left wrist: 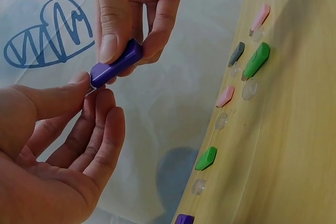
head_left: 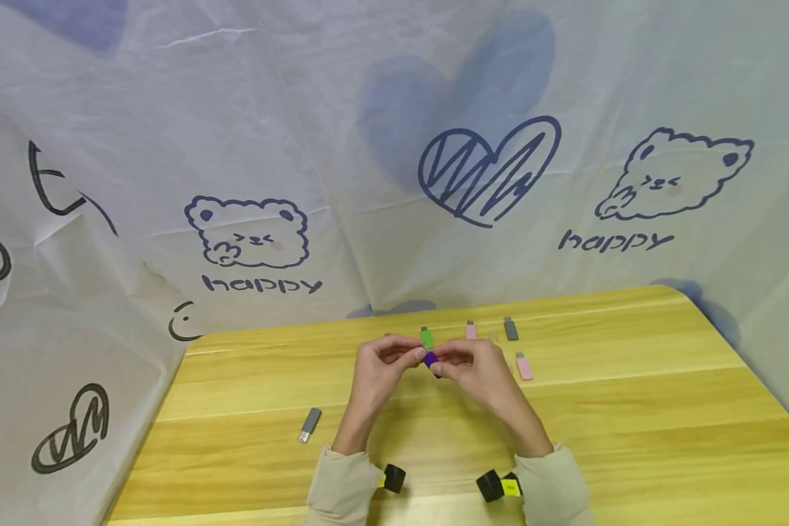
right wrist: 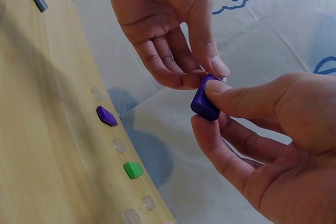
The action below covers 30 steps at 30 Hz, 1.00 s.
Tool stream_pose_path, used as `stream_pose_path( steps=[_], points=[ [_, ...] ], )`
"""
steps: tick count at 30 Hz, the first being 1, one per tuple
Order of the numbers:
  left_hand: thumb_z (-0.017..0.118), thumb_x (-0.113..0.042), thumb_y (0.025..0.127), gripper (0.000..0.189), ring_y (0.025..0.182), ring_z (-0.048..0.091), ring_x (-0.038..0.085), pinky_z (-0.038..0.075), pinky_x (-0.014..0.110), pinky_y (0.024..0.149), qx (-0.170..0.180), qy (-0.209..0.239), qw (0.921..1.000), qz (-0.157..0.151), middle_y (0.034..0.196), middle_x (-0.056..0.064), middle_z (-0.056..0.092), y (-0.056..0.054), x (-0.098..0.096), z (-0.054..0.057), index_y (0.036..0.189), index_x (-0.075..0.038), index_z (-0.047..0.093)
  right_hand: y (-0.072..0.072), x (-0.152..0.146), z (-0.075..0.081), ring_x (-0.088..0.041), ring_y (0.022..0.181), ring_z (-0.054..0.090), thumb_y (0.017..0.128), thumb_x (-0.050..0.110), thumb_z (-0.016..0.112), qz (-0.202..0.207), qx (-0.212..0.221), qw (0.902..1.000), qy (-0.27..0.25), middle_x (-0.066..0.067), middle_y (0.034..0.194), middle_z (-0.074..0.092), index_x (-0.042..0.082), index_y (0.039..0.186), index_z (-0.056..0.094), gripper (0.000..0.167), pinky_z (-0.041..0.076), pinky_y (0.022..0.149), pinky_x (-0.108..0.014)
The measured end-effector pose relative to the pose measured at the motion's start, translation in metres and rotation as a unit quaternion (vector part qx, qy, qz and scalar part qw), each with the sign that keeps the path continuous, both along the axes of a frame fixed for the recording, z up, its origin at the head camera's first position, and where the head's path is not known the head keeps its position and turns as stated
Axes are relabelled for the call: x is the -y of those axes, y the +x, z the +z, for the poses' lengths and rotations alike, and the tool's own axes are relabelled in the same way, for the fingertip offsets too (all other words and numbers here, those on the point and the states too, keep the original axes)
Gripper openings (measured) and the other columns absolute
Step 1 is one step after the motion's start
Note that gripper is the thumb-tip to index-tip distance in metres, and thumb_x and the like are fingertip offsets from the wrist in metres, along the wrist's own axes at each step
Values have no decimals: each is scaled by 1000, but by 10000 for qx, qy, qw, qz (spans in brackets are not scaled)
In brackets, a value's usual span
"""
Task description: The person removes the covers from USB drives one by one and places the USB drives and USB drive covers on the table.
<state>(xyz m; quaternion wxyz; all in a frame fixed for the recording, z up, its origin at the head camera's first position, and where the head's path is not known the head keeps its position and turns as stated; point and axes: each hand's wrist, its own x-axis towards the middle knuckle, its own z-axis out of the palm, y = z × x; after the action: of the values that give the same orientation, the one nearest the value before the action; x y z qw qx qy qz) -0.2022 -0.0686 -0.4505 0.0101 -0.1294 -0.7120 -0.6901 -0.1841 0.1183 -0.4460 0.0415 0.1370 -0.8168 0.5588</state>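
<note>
A purple USB flash drive (head_left: 430,360) is held up over the table between both hands. The right hand (head_left: 478,369) pinches its purple body between thumb and fingers. At the metal plug end, the left hand (head_left: 383,367) pinches with thumb and index finger, its other fingers loosely curled, as the left wrist view shows. Those left fingertips mostly hide the plug. In the right wrist view the drive's blunt purple end (right wrist: 205,103) faces the camera.
Along the table's far side are a green drive (head_left: 426,337), a pink one (head_left: 470,330), a grey one (head_left: 511,329) and a second purple one (right wrist: 106,116), with clear round discs (left wrist: 250,88) beside them. Another pink drive (head_left: 524,367) lies right; a grey drive (head_left: 312,421) lies left.
</note>
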Motion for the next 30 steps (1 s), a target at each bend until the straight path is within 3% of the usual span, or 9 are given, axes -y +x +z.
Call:
stream_pose_path(
  steps=[19, 30],
  points=[
    [81, -2, 88, 11, 77, 74, 20, 62, 30, 75, 90, 272, 9982, 522, 91, 19, 75, 3, -8, 0, 94, 6, 78, 4, -1, 8, -24, 84, 75, 90, -1, 77, 77, 148, 9999, -15, -16, 96, 76, -6, 101, 76, 13, 62, 73, -28],
    [80, 2, 87, 11, 73, 73, 14, 62, 29, 74, 190, 622, 9954, 707, 90, 19, 75, 6, -19, -1, 94, 10, 77, 8, -8, 15, -20, 85, 75, 91, 2, 77, -55, 334, 9992, 212, -10, 96, 77, 0, 103, 78, 12, 62, 75, -29]
  ],
)
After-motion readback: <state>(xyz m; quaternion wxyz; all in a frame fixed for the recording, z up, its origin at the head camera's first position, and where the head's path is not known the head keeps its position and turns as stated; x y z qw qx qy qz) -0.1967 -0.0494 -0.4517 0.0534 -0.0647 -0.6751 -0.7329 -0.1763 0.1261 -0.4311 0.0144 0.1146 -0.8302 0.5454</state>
